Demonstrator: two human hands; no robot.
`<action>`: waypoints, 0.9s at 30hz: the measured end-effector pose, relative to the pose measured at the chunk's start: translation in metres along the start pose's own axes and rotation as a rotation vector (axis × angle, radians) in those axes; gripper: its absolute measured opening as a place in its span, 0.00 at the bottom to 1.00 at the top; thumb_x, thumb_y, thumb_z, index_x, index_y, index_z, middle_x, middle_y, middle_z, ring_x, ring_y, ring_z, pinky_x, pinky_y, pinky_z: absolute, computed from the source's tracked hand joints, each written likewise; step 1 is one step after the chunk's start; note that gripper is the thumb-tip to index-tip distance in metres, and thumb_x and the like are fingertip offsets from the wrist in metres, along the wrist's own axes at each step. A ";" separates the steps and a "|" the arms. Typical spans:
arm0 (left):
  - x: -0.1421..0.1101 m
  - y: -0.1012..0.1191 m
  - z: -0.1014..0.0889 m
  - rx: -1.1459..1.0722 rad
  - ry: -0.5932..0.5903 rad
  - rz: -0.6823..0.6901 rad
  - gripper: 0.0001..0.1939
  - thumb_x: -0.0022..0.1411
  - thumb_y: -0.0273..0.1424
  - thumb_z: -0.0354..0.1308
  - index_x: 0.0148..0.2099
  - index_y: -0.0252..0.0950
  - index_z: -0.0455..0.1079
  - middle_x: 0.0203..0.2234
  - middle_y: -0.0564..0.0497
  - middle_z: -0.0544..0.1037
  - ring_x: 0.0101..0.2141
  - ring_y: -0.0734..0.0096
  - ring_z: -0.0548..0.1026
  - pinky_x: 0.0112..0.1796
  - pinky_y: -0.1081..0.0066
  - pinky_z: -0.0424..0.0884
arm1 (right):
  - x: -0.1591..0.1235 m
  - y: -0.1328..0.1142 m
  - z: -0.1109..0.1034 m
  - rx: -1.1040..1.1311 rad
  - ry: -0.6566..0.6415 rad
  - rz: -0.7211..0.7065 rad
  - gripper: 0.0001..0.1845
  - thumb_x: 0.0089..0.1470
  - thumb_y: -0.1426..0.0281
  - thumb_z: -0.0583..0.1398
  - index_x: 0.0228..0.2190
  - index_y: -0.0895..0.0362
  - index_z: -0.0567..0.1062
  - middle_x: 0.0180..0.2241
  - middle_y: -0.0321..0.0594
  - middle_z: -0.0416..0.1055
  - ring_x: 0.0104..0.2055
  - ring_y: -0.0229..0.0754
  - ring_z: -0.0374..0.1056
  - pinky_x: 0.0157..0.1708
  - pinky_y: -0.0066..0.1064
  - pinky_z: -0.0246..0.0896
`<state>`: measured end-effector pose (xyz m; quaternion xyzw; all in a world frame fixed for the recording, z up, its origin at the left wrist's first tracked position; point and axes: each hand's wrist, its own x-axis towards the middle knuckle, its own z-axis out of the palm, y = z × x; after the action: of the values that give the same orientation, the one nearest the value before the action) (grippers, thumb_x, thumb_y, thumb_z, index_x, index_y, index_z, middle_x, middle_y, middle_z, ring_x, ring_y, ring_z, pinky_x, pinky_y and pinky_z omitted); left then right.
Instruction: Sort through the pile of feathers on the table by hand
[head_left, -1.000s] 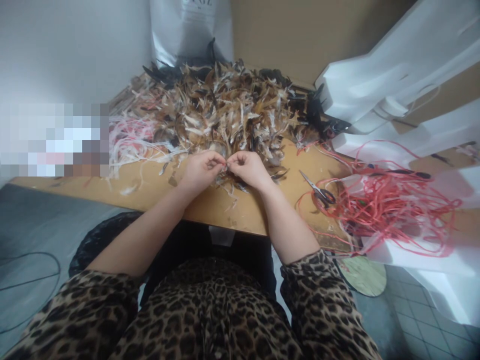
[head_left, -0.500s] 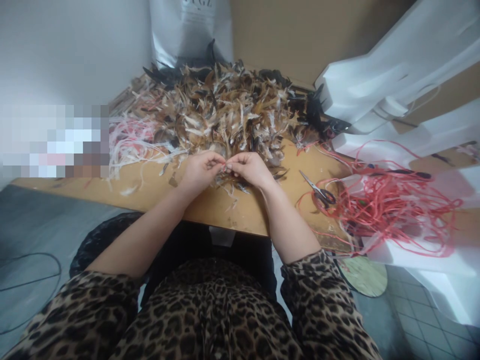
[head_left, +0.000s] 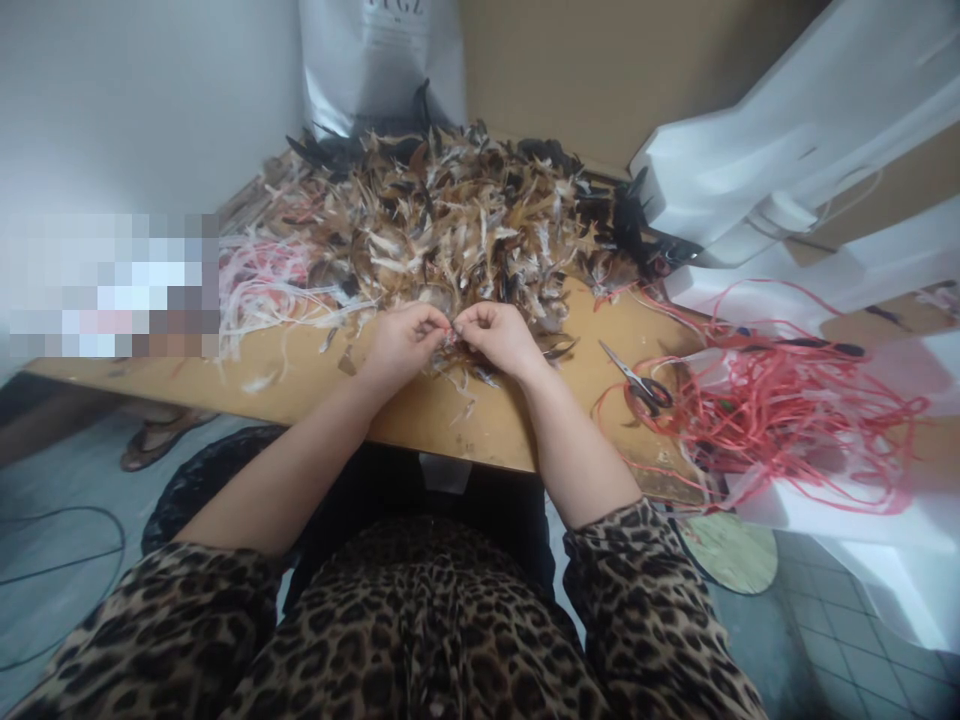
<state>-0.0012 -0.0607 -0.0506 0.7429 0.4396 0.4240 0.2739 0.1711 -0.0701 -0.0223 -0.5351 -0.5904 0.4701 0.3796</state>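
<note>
Feathers [head_left: 452,340], a small bunch, sit pinched between both hands at the bench [head_left: 420,410] front edge. Left hand [head_left: 401,345] & right hand [head_left: 499,338] are both closed tight on them, fingertips touching. Big feather pile [head_left: 457,215] lies just behind; scissors [head_left: 637,378] & red cord [head_left: 780,410] to the right.

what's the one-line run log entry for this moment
left hand: pinching small feather bits | right hand: same | brown feather pile behind | scissors idle
</note>
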 end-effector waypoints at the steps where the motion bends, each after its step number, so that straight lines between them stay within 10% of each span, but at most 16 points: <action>1: 0.000 0.000 0.000 0.009 -0.003 0.005 0.03 0.56 0.28 0.58 0.33 0.35 0.74 0.27 0.52 0.77 0.29 0.73 0.74 0.33 0.73 0.72 | 0.000 0.000 0.000 0.025 -0.007 0.017 0.06 0.45 0.70 0.62 0.26 0.61 0.75 0.18 0.32 0.68 0.19 0.29 0.58 0.19 0.23 0.51; 27: 0.000 0.000 -0.003 0.127 0.016 0.145 0.05 0.60 0.30 0.57 0.33 0.37 0.73 0.29 0.51 0.77 0.33 0.70 0.73 0.37 0.69 0.69 | 0.000 -0.001 -0.003 0.019 -0.036 0.003 0.04 0.45 0.73 0.62 0.25 0.61 0.77 0.20 0.34 0.72 0.20 0.30 0.61 0.22 0.23 0.54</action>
<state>-0.0044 -0.0606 -0.0494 0.7853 0.4128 0.4198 0.1915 0.1733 -0.0697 -0.0202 -0.5238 -0.5918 0.4859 0.3733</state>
